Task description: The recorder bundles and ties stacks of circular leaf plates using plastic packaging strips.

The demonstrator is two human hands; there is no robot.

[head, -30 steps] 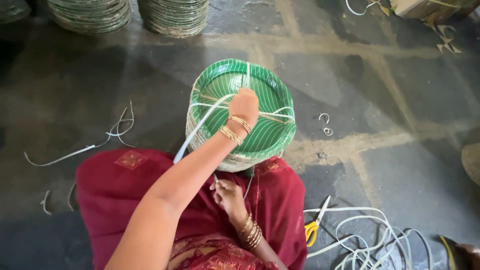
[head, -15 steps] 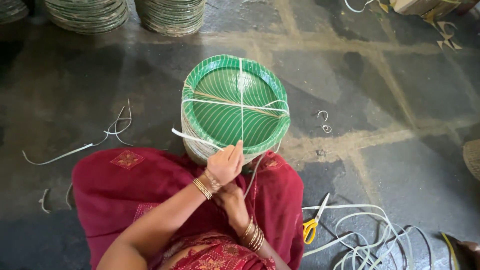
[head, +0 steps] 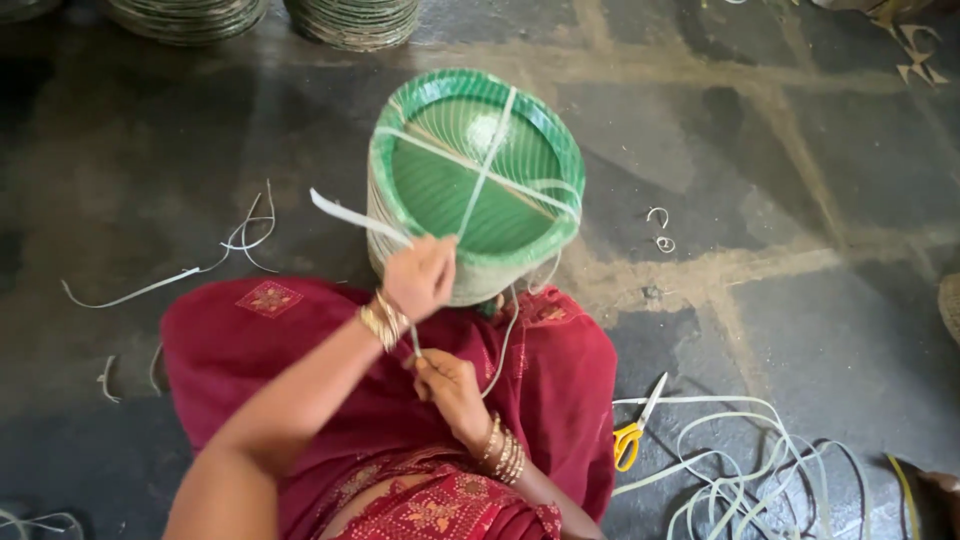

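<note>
Over lap | left hand [head: 420, 277] and right hand [head: 447, 382] fingers pinch strap [head: 345, 215] | plate stack [head: 475, 180] bottom hidden

green plate stack [head: 470, 185] bound with white strap [head: 345, 215].

Single head view, looking steeply down, close over lap and stone floor [head: 800, 150].

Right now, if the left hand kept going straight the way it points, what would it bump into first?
The left hand points up and away from the body, at the tied stack of green plates. It would likely meet the stack's near rim first, right where it grips the white strap. Depth is hard to judge, but they look almost touching.
</note>
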